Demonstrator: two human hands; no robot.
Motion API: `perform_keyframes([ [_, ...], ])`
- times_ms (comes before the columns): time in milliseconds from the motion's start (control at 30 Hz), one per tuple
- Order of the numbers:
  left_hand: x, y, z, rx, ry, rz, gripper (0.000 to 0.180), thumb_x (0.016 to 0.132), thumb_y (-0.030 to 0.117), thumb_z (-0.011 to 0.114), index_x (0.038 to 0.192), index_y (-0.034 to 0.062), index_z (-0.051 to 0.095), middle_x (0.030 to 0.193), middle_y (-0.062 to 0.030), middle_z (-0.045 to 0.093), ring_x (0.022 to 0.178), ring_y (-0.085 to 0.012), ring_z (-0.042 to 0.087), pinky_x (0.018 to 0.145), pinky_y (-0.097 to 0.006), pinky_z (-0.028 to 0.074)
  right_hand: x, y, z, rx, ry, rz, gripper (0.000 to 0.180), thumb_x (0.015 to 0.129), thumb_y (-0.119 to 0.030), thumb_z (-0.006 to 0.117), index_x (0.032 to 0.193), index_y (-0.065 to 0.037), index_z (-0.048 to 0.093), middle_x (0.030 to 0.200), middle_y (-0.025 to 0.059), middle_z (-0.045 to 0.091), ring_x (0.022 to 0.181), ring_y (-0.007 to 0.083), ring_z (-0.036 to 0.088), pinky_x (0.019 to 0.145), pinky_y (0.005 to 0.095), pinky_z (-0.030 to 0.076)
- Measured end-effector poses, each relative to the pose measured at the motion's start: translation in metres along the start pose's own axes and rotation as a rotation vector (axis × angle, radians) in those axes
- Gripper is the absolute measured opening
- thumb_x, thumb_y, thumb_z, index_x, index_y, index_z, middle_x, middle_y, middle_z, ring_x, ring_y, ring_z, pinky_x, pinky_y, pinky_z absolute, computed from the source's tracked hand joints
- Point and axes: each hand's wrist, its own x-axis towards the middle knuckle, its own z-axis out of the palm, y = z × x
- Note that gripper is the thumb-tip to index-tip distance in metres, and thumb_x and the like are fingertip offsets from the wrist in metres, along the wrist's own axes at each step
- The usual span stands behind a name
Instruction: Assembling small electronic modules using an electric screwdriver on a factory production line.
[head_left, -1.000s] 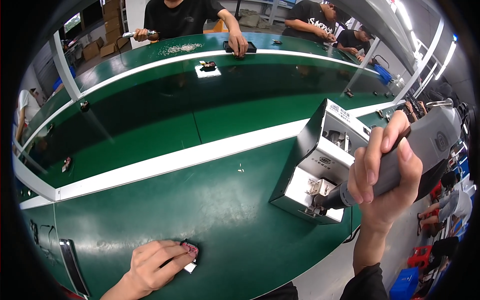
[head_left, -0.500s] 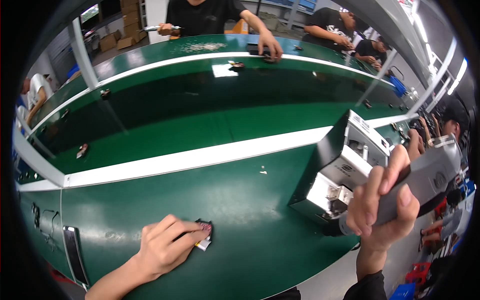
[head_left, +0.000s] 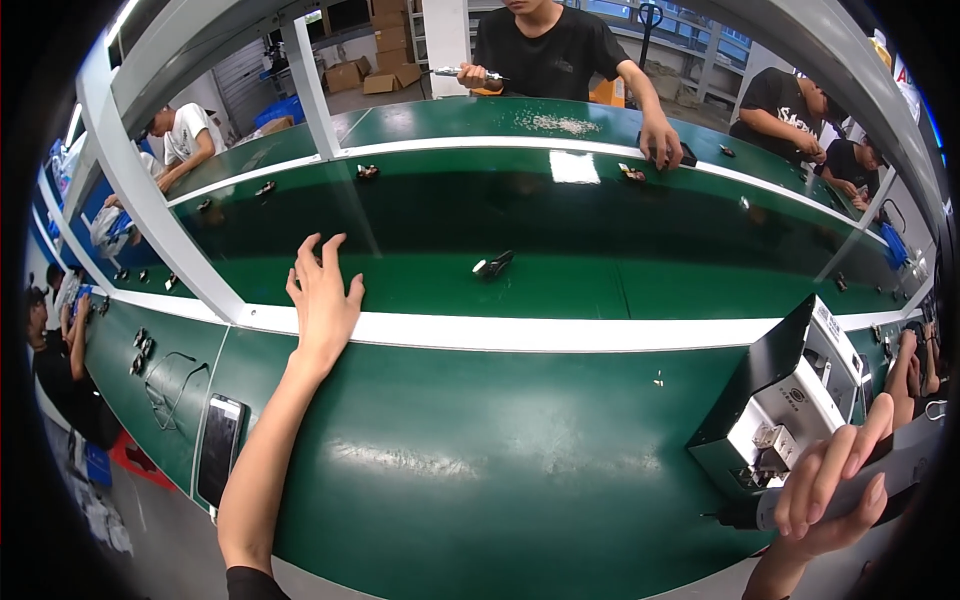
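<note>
My left hand reaches over the white rail at the near edge of the long green strip. Its fingers are spread, with nothing in them. To the right of it on the strip lies a small black part with a light end. My right hand is wrapped round a grey electric screwdriver, whose black nose and thin bit point left. Just beyond that tool stands a black and silver metal box with an open front and a small metal mechanism inside.
At the left of the green table lie a phone, a thin dark cable and several small black parts. Tiny pale bits sit near the box. Grey frame posts rise at left. Other people work across and beside.
My left hand has let go of the small part it pinched on the table and moved forward to the rail. A black part now shows on the strip. The view has swung left.
</note>
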Motion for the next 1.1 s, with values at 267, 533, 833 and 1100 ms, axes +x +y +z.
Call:
perform_keyframes([
  [267,0.015,-0.055,0.013,-0.158,-0.157,-0.131,0.042,0.101,0.01,0.067,0.143,0.0084,0.06,0.134,-0.0114,0.063,0.127,-0.0357,0.054,0.109,-0.051,0.042,-0.002,-0.008,-0.011,0.003,0.048,-0.013,0.027,0.112,-0.023,0.049,0.102,-0.008,0.028,0.065,0.0108,0.046,0.031,0.0133,0.037,0.022,0.0215,0.037],
  [533,-0.025,0.012,-0.029,-0.334,-0.03,0.308,0.05,0.092,-0.005,0.07,0.139,0.004,0.057,0.135,-0.0179,0.057,0.121,-0.0384,0.053,0.107,-0.046,0.047,-0.001,-0.009,-0.015,-0.04,0.009,-0.032,0.027,0.112,-0.023,0.049,0.102,-0.008,0.029,0.064,0.0104,0.046,0.03,0.0134,0.036,0.021,0.0212,0.036],
  [833,-0.142,0.13,-0.124,-0.51,-0.481,0.759,0.049,0.092,0.02,0.082,0.133,0.0007,0.066,0.123,-0.0096,0.064,0.096,-0.0252,0.063,0.084,-0.036,0.056,0.017,-0.005,-0.004,0.064,-0.014,-0.03,0.024,0.112,-0.02,0.047,0.103,-0.008,0.028,0.065,0.0121,0.047,0.032,0.017,0.043,0.023,0.0233,0.04],
  [1100,-0.144,0.174,-0.144,-0.822,-0.654,0.616,0.026,0.087,0.006,0.074,0.108,-0.0082,0.075,0.112,-0.022,0.073,0.099,-0.0305,0.073,0.077,-0.039,0.062,0.043,0.027,0.057,-0.011,-0.071,0.083,0.037,0.106,-0.027,0.06,0.101,-0.004,0.031,0.063,0.0148,0.052,0.037,0.0198,0.048,0.031,0.0302,0.047],
])
